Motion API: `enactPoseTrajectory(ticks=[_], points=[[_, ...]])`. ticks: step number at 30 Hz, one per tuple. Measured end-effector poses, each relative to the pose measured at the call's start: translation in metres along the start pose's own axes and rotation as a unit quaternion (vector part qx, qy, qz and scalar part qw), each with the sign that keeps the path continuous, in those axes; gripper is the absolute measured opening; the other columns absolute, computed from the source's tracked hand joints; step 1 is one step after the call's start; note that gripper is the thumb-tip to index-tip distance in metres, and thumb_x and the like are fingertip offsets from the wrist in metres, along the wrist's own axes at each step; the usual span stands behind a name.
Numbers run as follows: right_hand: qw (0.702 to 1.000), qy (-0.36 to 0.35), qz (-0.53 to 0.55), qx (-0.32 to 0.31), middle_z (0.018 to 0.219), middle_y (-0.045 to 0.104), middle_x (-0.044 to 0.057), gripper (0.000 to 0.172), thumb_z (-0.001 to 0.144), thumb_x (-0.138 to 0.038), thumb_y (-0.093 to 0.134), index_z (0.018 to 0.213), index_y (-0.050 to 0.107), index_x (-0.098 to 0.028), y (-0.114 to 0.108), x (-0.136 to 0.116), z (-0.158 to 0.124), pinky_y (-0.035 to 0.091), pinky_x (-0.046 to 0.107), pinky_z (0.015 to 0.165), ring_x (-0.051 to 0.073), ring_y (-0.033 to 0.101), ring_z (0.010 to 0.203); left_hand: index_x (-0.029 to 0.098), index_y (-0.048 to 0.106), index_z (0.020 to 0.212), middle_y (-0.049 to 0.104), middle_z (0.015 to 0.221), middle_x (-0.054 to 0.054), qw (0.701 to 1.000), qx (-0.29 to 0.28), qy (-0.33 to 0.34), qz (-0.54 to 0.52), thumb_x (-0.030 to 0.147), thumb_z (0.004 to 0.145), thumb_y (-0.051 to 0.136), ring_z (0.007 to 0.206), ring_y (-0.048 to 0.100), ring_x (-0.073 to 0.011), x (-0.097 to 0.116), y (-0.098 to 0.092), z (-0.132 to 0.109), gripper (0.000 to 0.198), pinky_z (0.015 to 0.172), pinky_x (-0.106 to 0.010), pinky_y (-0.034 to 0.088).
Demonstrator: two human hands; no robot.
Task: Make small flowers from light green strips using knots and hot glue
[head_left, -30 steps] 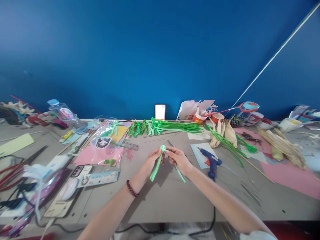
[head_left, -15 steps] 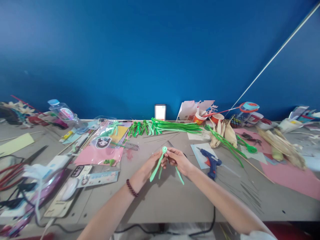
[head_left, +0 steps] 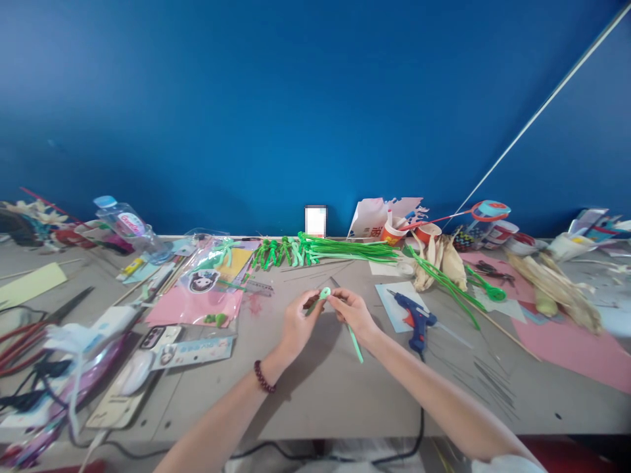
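Observation:
Between my two hands, above the middle of the table, is a light green pipe cleaner (head_left: 325, 293) with its top curled into a small coil. My left hand (head_left: 298, 323) pinches the coil from the left, thumb and fingers closed on it. From the other side my right hand (head_left: 357, 316) grips it with the fingertips. One pale green end hangs below the right hand; the rest is hidden behind the fingers. A blue glue gun (head_left: 418, 320) lies to the right of my right hand, partly over a pale sheet.
Along the back lies a bundle of green pipe cleaners (head_left: 350, 249). To the left are a plastic bag with pink paper (head_left: 172, 302), a phone (head_left: 121, 401), scissors (head_left: 69, 307) and a bottle (head_left: 125, 222). Dried husks (head_left: 557, 289) and thin wires (head_left: 495, 384) lie right.
My left hand has turned and its fingers have risen around the coil. The left hanging ends of the pipe cleaner are now covered by that hand. My right hand stays nearly in place.

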State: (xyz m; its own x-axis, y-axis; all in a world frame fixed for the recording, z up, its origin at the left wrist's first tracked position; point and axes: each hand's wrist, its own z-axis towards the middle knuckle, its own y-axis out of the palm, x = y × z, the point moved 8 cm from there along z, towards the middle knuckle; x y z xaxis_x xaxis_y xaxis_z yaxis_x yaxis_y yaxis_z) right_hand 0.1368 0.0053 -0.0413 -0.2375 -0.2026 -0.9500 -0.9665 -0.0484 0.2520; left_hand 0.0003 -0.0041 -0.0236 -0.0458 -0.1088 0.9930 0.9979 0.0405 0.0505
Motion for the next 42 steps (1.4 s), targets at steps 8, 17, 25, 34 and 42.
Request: enactPoseTrajectory(ticks=[8, 17, 25, 34, 42], points=[[0.999, -0.040, -0.008, -0.031, 0.056, 0.050, -0.004, 0.036, 0.068, -0.046, 0.071, 0.088, 0.063, -0.017, 0.004, -0.005, -0.004, 0.021, 0.022, 0.043, 0.004, 0.030, 0.043, 0.016, 0.069, 0.086, 0.069, 0.077, -0.004, 0.999, -0.020, -0.028, -0.033, 0.038, 0.071, 0.070, 0.065, 0.061, -0.0152, 0.002, 0.005, 0.000, 0.027, 0.064, -0.025, 0.047], [0.999, -0.030, 0.010, -0.007, 0.066, 0.054, -0.004, 0.042, 0.059, -0.045, 0.077, 0.086, 0.060, -0.018, -0.002, -0.004, 0.001, 0.022, 0.020, 0.041, 0.004, 0.033, 0.044, 0.012, 0.067, 0.073, 0.062, 0.056, 0.000, 0.955, -0.069, -0.189, -0.217, 0.037, 0.057, 0.080, 0.047, 0.054, -0.0084, -0.015, 0.022, 0.003, 0.032, 0.051, -0.020, 0.043], [0.999, -0.001, 0.026, -0.046, 0.061, 0.050, -0.005, 0.048, 0.060, -0.044, 0.078, 0.099, 0.066, -0.019, 0.004, 0.001, 0.002, 0.018, 0.021, 0.041, 0.003, 0.028, 0.043, 0.011, 0.065, 0.068, 0.061, 0.056, 0.001, 0.925, -0.105, -0.248, -0.269, 0.031, 0.058, 0.081, 0.046, 0.052, -0.0065, -0.021, 0.029, -0.003, 0.027, 0.048, -0.018, 0.041], [0.997, -0.014, 0.003, -0.071, 0.058, 0.054, -0.002, 0.043, 0.063, -0.046, 0.075, 0.092, 0.066, -0.016, 0.008, -0.005, -0.001, 0.021, 0.021, 0.043, 0.005, 0.036, 0.047, 0.012, 0.066, 0.070, 0.060, 0.056, -0.002, 0.924, -0.159, -0.255, -0.237, 0.033, 0.065, 0.072, 0.048, 0.053, -0.0102, -0.021, 0.032, -0.004, 0.023, 0.049, -0.022, 0.042], [0.999, -0.029, -0.034, 0.003, 0.062, 0.056, -0.002, 0.043, 0.061, -0.046, 0.075, 0.088, 0.066, -0.015, -0.006, 0.001, 0.005, 0.022, 0.021, 0.042, 0.003, 0.032, 0.044, 0.017, 0.060, 0.102, 0.065, 0.082, -0.003, 0.996, -0.042, 0.031, 0.073, 0.036, 0.073, 0.069, 0.069, 0.060, -0.0135, 0.005, 0.006, 0.003, 0.036, 0.064, -0.025, 0.047]])
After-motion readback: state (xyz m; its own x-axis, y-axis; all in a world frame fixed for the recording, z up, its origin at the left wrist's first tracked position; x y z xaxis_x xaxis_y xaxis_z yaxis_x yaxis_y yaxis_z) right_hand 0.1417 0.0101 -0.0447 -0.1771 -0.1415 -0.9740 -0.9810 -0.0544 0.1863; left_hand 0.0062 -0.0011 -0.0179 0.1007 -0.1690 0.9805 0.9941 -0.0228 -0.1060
